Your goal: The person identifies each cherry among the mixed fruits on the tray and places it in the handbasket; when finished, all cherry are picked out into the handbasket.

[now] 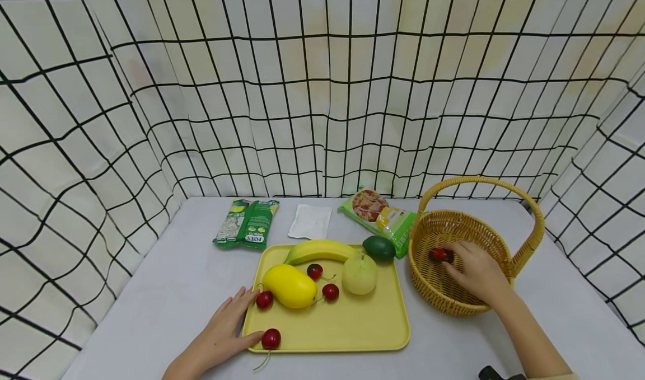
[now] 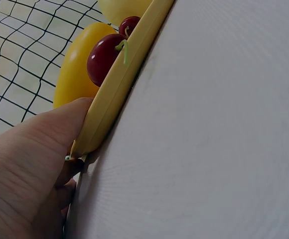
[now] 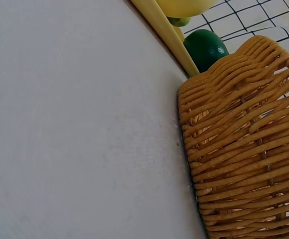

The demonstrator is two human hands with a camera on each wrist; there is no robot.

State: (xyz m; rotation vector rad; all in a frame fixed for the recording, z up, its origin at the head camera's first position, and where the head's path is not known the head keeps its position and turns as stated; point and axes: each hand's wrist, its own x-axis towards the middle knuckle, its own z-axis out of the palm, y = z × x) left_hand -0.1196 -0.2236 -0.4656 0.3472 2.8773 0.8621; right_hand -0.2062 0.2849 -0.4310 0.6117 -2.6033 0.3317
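Observation:
My right hand reaches inside the wicker basket and pinches a small dark-red fruit between thumb and fingers; its exact kind I cannot tell. In the right wrist view the basket's woven side hides that hand. My left hand rests spread along the left edge of the yellow tray, its thumb at the rim. Near its fingertips lies one cherry, and by the thumb another cherry. A yellow mango-shaped fruit sits beside them on the tray.
The tray also bears a banana, two more cherries, a pale round fruit and a dark green fruit. Behind lie a green snack bag, a white packet and another green package. Netted white walls enclose the table.

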